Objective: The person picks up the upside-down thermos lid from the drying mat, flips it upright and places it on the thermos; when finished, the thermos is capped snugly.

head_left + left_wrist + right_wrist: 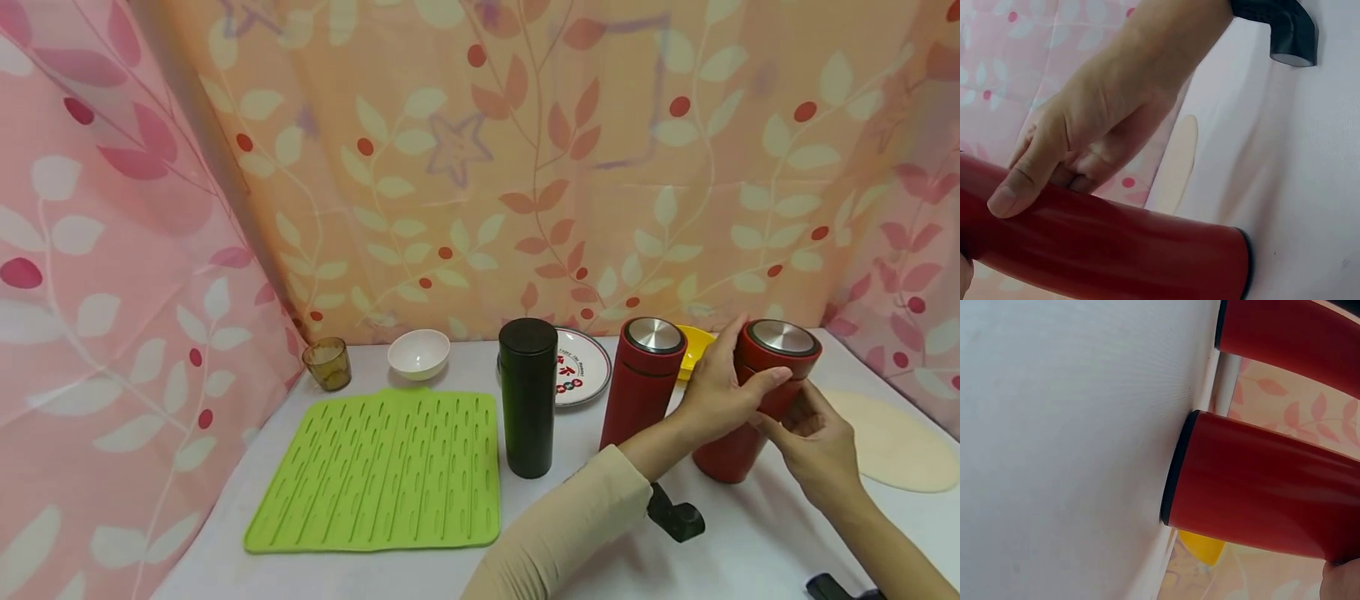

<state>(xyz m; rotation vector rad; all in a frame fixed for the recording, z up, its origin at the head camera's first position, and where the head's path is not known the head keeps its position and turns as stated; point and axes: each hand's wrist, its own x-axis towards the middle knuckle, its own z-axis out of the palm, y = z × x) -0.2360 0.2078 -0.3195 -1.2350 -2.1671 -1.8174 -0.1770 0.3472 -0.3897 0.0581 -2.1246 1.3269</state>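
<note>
A red thermos [772, 387] with a steel-topped lid stands on the white table at the right, held by both hands. My left hand [723, 392] grips it near the top, thumb across the front and fingers behind. Lower on its right side, my right hand [817, 446] holds the body; in the left wrist view its thumb [1007, 197] lies along the red wall. The right wrist view shows the thermos's dark base [1175, 472] at the tabletop. A second red thermos [648, 379] stands just left, partly hidden by my left forearm.
A black thermos [528, 400] stands mid-table before a patterned white plate [592, 367]. Leftward are a green ridged mat [382, 475], a white bowl [418, 354] and an amber glass [327, 364]. A yellow dish [693, 346] sits behind the red thermoses; a cream oval mat [900, 442] lies right.
</note>
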